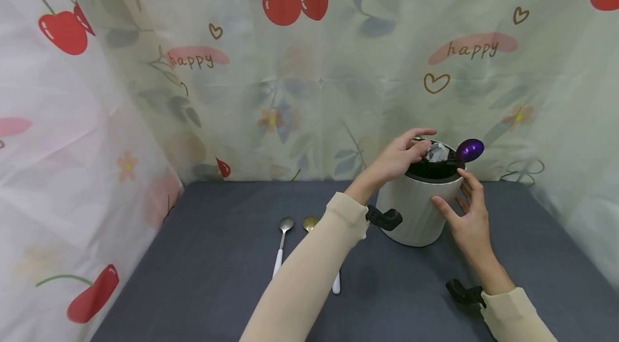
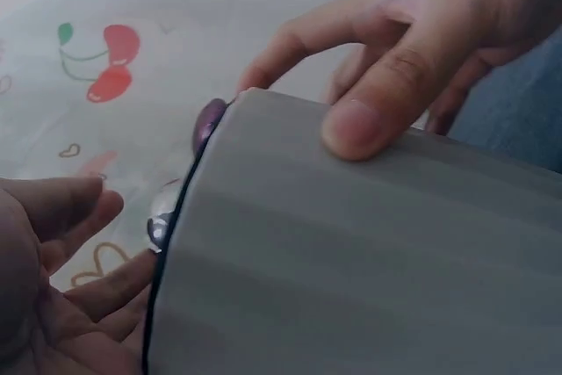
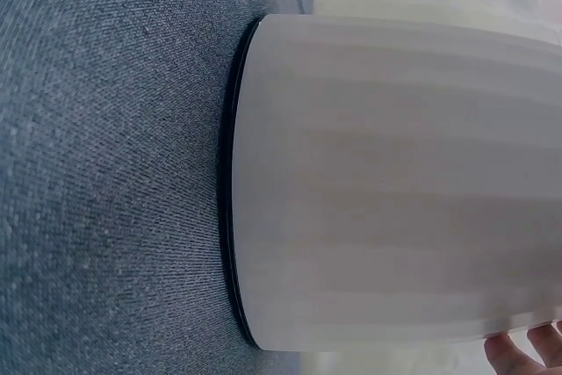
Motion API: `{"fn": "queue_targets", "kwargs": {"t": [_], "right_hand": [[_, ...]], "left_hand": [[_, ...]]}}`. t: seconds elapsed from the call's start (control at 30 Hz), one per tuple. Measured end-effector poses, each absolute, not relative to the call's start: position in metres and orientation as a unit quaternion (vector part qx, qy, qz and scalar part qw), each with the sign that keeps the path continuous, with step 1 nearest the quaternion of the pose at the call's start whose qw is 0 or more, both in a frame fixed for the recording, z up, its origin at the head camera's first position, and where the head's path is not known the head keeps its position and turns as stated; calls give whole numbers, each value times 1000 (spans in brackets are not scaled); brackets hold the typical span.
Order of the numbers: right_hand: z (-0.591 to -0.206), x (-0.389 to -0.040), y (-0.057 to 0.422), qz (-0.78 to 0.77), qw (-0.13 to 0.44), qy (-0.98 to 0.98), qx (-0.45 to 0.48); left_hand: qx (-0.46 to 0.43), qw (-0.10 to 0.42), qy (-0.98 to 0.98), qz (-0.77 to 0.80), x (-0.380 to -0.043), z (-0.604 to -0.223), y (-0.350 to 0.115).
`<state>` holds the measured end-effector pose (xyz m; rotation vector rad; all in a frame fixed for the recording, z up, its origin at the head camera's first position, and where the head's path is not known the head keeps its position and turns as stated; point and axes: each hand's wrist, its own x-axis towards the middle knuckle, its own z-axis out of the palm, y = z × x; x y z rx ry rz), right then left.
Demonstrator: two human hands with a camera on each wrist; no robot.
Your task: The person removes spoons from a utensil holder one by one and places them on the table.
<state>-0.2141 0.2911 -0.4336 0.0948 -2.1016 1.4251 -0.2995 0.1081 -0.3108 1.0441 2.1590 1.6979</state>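
Two spoons lie toward the middle of the dark tabletop [image 1: 217, 256]: a silver-bowled spoon [image 1: 278, 257] with a white handle and, just right of it, a gold-bowled spoon [image 1: 309, 222] that the left sleeve [image 1: 304, 277] partly hides. Their bowls point far and their handles near, which we judge leaves the handles easy to take up. Right of these we see the left hand [image 1: 400, 154] arching over the left part of the container's mouth; its fingers are spread and loose, some close to a shiny silver bowl [image 1: 437, 152], and whether any touches it we cannot tell. Under it, the pale container [image 1: 420, 213] stands upright on the right half of the tabletop, mouth up, so we suppose long pieces can lean inside. Beside the silver bowl, a purple spoon [image 1: 470, 150] pokes past the right rim; we guess the wall props it, though its handle is hidden. Farthest right, the right hand [image 1: 470, 215] grips the container high on its side, thumb on the near wall, the other fingers bent and apart round the right, one fingertip at the rim by the purple spoon; we read this as steadying the wall.
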Motion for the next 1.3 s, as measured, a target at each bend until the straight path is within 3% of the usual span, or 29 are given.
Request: {"fn": "queue_targets", "kwargs": {"t": [0.17, 0.43, 0.93, 1.3], "right_hand": [[-434, -214, 291, 536, 299, -789, 37], [-432, -214, 291, 535, 298, -790, 39], [-433, -214, 289, 538, 297, -788, 34], [-435, -213, 289, 533, 291, -794, 24]], "left_hand": [[360, 48, 795, 486, -294, -316, 119], [346, -1, 777, 526, -287, -323, 123], [373, 21, 798, 473, -281, -321, 112], [322, 12, 660, 679, -280, -315, 82]]}}
